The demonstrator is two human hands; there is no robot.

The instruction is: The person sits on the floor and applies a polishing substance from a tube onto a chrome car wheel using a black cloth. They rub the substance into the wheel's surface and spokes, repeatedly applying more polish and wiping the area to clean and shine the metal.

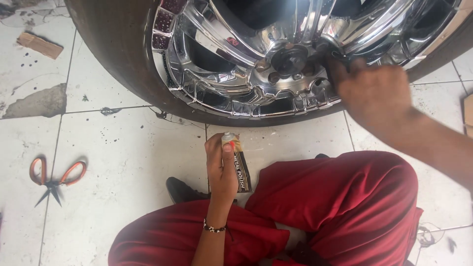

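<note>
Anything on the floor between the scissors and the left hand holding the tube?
Head view: only bare white floor tile lies between the scissors and the left hand with the tube.

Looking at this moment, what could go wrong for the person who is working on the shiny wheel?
1. The left hand holds the tube upright with its cap seemingly off; a squeeze might spill paste onto the red trousers.
2. The right hand works among the chrome rim spokes; fingers could catch on edges.
3. The scissors lie on the floor tiles, easy to step on.

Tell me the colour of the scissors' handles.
Orange, in the head view: scissors on the floor.
</note>
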